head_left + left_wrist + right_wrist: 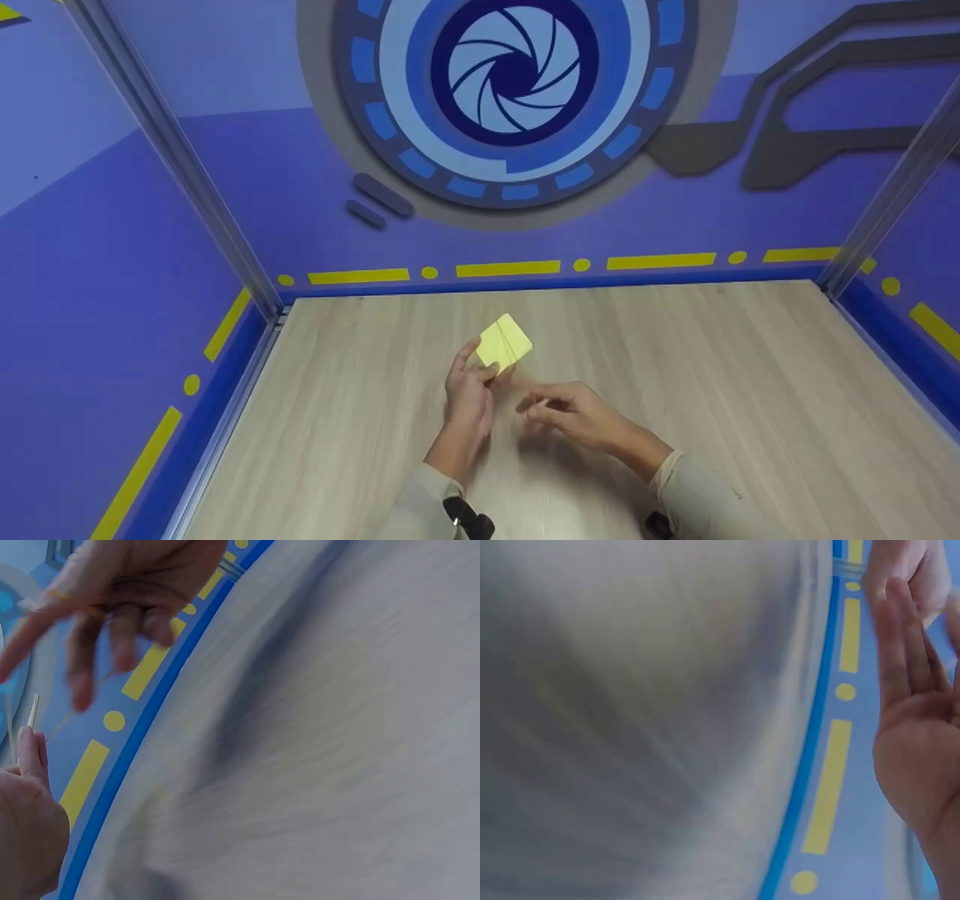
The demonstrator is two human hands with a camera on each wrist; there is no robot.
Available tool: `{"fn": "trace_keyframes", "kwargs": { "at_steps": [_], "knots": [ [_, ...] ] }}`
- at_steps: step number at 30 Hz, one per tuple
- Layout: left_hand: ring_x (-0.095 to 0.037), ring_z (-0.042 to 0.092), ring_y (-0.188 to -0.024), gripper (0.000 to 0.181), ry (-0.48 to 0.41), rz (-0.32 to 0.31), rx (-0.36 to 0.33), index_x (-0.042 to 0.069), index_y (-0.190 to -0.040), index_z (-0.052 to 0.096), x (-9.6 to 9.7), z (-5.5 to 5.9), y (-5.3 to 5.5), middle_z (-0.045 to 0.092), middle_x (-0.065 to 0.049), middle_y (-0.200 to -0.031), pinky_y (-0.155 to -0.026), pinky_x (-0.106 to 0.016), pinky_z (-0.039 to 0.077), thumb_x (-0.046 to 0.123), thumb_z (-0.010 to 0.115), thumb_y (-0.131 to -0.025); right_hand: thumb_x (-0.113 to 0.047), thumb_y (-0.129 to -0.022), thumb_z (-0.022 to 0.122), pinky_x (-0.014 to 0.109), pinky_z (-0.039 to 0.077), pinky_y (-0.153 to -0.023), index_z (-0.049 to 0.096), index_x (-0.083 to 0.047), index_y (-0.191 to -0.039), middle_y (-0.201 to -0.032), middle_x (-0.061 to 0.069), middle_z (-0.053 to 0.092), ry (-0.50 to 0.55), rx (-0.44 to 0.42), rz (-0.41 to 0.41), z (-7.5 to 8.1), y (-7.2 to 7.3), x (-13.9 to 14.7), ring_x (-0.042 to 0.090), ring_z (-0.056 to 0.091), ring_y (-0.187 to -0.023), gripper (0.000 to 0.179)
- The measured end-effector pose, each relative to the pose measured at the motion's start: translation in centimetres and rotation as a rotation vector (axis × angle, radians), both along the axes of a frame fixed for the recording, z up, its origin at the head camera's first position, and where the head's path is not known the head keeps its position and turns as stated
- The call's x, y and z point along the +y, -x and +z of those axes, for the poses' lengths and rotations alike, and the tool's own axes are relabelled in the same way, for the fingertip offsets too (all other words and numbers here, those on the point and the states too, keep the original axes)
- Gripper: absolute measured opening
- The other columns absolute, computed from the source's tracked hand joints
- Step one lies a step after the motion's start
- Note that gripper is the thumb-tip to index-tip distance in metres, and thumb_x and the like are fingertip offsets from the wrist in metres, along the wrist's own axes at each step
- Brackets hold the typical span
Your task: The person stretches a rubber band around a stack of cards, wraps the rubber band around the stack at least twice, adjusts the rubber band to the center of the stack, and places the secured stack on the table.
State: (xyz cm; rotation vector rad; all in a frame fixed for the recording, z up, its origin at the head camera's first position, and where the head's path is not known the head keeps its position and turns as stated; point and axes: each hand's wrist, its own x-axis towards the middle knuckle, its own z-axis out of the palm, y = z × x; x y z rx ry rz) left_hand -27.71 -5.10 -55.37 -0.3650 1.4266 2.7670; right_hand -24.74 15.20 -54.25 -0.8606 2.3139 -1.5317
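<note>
My left hand (469, 394) holds a small yellow square of paper (495, 346) between thumb and fingers, above the table. A narrow line crosses the paper from its top corner toward the lower right. Just right of it is my right hand (581, 417), its fingers bent and slightly blurred. In the left wrist view, a thin yellowish band that looks like a rubber band (58, 595) loops over the right fingers, with strands running down toward the left hand. The paper (33, 711) shows edge-on there. In the right wrist view, the right hand (919, 742) partly overlaps the left hand (907, 570).
Under both hands lies a light wood-grain table (360, 390). Blue and purple printed panels (247, 202) with yellow markings stand along its back and sides. Metal posts (187, 172) rise at the back corners.
</note>
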Motion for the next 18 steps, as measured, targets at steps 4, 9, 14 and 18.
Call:
{"fn": "trace_keyframes", "kwargs": {
  "at_steps": [4,9,14,18],
  "knots": [
    [-0.025,0.063,-0.127,0.068,-0.084,0.104,0.022,0.01,-0.163,0.037,0.5,0.2,0.0,0.042,-0.027,-0.158,-0.099,-0.028,0.062,-0.013,0.048,-0.1,-0.028,-0.111,0.057,0.035,0.064,-0.093,0.009,-0.023,-0.174,-0.135,0.025,0.068,0.0,0.046,-0.108,0.1,-0.6,-1.3,0.035,0.078,-0.109,0.078],
    [-0.028,0.069,-0.126,0.066,-0.035,0.187,0.098,0.014,-0.161,0.041,0.9,0.8,-0.2,0.052,-0.027,-0.154,-0.095,-0.031,0.065,-0.011,0.05,-0.101,-0.045,-0.113,0.048,0.043,0.067,-0.086,0.005,-0.037,-0.172,-0.119,0.022,0.069,0.167,-0.241,-0.257,0.0,-1.1,-2.7,0.027,0.08,-0.099,0.074],
    [-0.025,0.073,-0.119,0.062,0.071,0.155,0.187,0.013,-0.157,0.045,0.7,0.9,-0.4,0.062,-0.026,-0.146,-0.087,-0.031,0.066,-0.012,0.053,-0.1,-0.058,-0.11,0.045,0.047,0.066,-0.091,0.021,-0.027,-0.172,-0.105,0.01,0.069,0.293,-0.531,-0.217,0.8,-0.5,-2.7,0.025,0.079,-0.1,0.073],
    [-0.021,0.075,-0.114,0.059,0.201,0.088,0.259,0.012,-0.153,0.05,0.0,0.5,-0.7,0.068,-0.023,-0.142,-0.081,-0.028,0.066,-0.012,0.055,-0.099,-0.054,-0.11,0.05,0.044,0.064,-0.096,0.031,-0.015,-0.169,-0.111,0.006,0.072,0.291,-0.629,-0.178,1.2,0.6,-1.7,0.024,0.076,-0.113,0.073]
  ]
}}
